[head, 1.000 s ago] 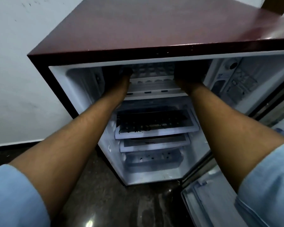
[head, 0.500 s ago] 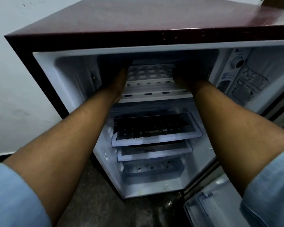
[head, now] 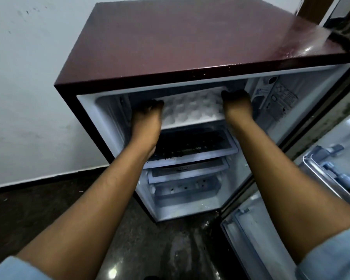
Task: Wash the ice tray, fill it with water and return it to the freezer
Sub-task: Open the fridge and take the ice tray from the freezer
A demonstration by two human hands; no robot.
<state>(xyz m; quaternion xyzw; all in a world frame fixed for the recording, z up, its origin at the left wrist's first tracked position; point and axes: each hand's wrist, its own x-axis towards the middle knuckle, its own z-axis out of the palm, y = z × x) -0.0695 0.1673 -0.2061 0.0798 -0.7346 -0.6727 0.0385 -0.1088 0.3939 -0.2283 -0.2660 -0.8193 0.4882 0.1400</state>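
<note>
Gleaming maroon fridge top [head: 190, 37], white wall [head: 28, 81]

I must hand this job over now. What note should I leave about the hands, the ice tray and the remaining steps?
Left hand holds the ice tray at its left end, right hand at its right end.
Tray is in the top compartment of the open fridge.
Done: cannot tell whether it is washed or filled.
Left: check that; wash and fill if needed, seat it, close the door.

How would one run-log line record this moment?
ice tray: at freezer opening | left hand: grips left end | right hand: grips right end
</note>
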